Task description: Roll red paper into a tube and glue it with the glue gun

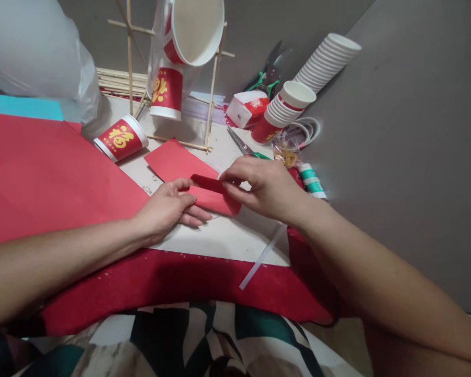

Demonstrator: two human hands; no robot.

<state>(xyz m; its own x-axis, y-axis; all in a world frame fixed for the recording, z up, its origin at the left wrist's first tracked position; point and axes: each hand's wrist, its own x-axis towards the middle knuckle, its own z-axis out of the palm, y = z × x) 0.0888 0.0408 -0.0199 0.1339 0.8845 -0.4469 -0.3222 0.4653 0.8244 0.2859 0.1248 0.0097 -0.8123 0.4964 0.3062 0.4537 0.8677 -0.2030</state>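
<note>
A small folded piece of red paper [215, 201] is between my two hands, its upper flap raised. My left hand [176, 206] pinches its left end between thumb and forefinger, the other fingers reaching beneath it. The fingertips of my right hand [255, 186] are closed on the flap at the right end. Just behind, a flat red paper piece [176, 159] lies on the white surface [223, 243]. Scissors with green handles [245, 146] rest beyond my right hand.
Large red sheets [63, 183] cover the left side. Behind are a tipped paper cup [121, 138], a wooden stick frame [212, 104], stacked cups [286, 107], a small box [248, 108] and pliers [265, 78]. A translucent stick [261, 262] crosses the front edge.
</note>
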